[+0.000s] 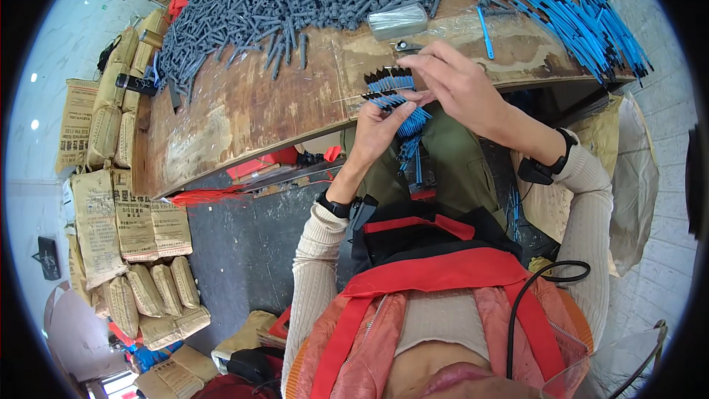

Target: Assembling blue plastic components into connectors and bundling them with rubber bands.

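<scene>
My left hand (382, 127) is closed around a bundle of thin blue rods with black tips (410, 124), just beyond the table's front edge. The black ends fan out in rows above its fingers, and the lower ends hang over my lap. My right hand (459, 83) is at the right side of the bundle, thumb and fingers drawn together beside the black tips. What lies between those fingertips is too small to make out. More blue rods (410, 159) show below, between my knees.
Dark grey plastic tubes (295, 0) are heaped across the wooden table (251, 111). A clear box (397, 22), a black-handled tool (408, 46) and a single blue rod (485, 32) lie near my hands. Blue rods (569, 22) are piled right. Paper sacks (103, 214) stand left.
</scene>
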Action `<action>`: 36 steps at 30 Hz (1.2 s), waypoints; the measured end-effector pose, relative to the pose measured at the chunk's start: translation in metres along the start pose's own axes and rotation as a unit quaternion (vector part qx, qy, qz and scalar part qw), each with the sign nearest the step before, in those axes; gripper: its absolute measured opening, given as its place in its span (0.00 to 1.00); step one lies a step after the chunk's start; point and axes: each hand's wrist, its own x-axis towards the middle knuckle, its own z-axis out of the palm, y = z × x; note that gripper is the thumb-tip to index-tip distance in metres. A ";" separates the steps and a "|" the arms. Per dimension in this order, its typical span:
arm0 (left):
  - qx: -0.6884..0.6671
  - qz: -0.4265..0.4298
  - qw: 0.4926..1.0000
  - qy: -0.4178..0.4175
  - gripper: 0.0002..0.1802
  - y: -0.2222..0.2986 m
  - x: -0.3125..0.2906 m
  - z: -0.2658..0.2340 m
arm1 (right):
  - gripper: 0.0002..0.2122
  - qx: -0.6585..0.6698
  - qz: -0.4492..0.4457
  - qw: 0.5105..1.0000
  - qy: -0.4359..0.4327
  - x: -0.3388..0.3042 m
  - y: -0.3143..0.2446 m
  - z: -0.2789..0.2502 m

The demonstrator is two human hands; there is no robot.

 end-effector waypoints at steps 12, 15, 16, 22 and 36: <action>-0.061 -0.022 0.998 0.012 0.13 0.000 -0.001 0.002 | 0.12 0.065 0.043 0.997 0.011 -0.002 0.001 0.001; -0.092 -0.020 0.995 0.020 0.13 -0.004 -0.002 0.003 | 0.12 0.071 0.051 0.996 0.006 -0.002 -0.002 -0.001; -0.103 -0.017 0.994 0.022 0.13 -0.006 -0.002 0.004 | 0.12 0.070 0.054 0.996 0.003 -0.002 -0.004 -0.002; -0.044 -0.011 0.999 0.006 0.13 -0.004 -0.002 0.002 | 0.12 0.052 0.039 0.998 0.007 -0.002 -0.006 -0.004; -0.025 -0.019 0.999 -0.014 0.12 0.005 -0.002 0.000 | 0.14 -0.002 -0.035 0.999 -0.024 0.005 -0.007 -0.003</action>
